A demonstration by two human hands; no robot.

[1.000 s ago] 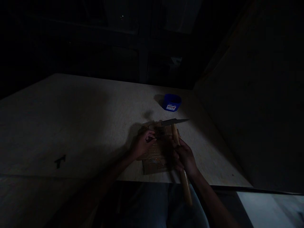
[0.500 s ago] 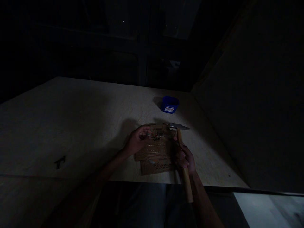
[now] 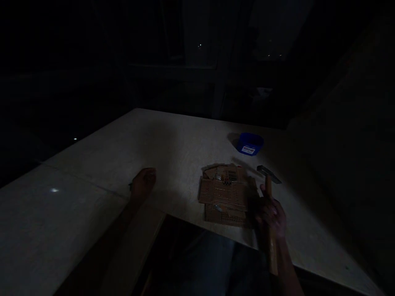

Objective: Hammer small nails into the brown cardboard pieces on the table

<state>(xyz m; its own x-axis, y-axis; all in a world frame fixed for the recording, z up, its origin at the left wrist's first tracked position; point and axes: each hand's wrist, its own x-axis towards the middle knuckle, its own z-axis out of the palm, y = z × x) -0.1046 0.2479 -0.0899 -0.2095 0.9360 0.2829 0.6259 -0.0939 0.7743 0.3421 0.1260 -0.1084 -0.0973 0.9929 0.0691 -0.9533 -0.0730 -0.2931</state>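
Note:
My right hand [image 3: 272,211] is closed around the wooden handle of a hammer [image 3: 269,193]. Its metal head rests near the table just right of a stack of brown perforated cardboard pieces [image 3: 226,194] that carries a few small dark and metal bits near its far edge. My left hand [image 3: 143,183] lies well to the left of the cardboard, low over the pale table [image 3: 173,152]. I see only its back in the dim light. A small dark thing shows at its left edge, and the fingers are hidden.
A blue tub with a label [image 3: 249,144] stands beyond the cardboard. The tabletop has a cut-out at the near edge where my legs are. A dark upright panel [image 3: 345,164] rises on the right. The room beyond is almost black.
My left hand left the cardboard and reached far to the left across the table. The hammer came down and to the right of the cardboard. My view turned left.

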